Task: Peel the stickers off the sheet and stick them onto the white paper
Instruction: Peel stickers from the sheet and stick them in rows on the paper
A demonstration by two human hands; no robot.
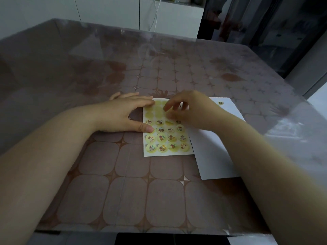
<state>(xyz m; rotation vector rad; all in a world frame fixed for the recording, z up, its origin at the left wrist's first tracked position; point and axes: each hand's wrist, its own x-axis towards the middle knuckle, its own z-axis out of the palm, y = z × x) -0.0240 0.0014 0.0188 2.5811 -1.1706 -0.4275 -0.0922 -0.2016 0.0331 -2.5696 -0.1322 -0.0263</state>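
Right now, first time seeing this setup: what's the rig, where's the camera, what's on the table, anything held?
There is no machine here: a person works with two bare hands. The single picture comes from a camera worn on the head, looking forward and down. On the table lies a sticker sheet, its far rows already bare. A white paper lies beside it on the right, with one sticker near its far corner. The left hand presses flat on the sheet's left edge. The right hand hovers with curled fingers over the sheet's far part. It is blurred, so I cannot tell whether it holds a sticker.
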